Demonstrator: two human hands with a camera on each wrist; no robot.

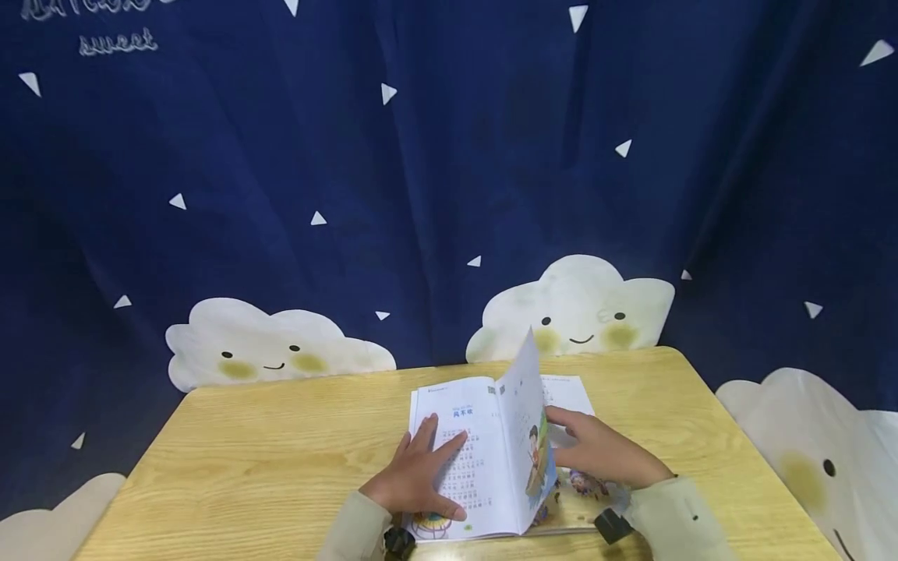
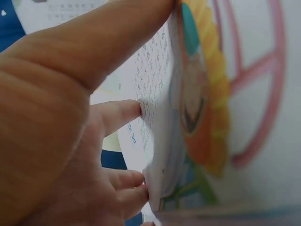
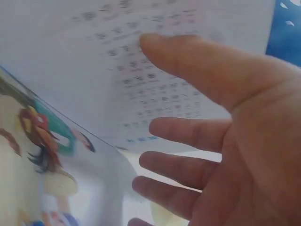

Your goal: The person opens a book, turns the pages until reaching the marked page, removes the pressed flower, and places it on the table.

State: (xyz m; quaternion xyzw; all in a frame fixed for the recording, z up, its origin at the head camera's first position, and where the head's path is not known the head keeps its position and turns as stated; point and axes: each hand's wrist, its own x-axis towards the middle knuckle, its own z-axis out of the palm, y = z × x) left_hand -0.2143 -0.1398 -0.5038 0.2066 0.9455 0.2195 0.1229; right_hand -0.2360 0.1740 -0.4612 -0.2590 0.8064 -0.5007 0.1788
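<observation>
An open book (image 1: 459,467) with printed text and coloured pictures lies on the table, one page (image 1: 525,436) standing upright near its middle. Spread across the left-hand page is my left hand (image 1: 421,471), thumb low and fingers pointing up the page. In the left wrist view its fingertips rest on the paper beside a colourful drawing (image 2: 200,108). My right hand (image 1: 596,448) is at the right side of the raised page, its fingertips partly hidden behind it. The right wrist view has those fingers (image 3: 183,134) straight and apart, in front of a text page (image 3: 136,70).
The light wooden table (image 1: 281,436) extends to both sides of the book. Behind it hangs a dark blue curtain (image 1: 435,171) with white triangles and smiling clouds. A small black device (image 1: 612,526) sits at the right wrist, another (image 1: 398,543) at the left.
</observation>
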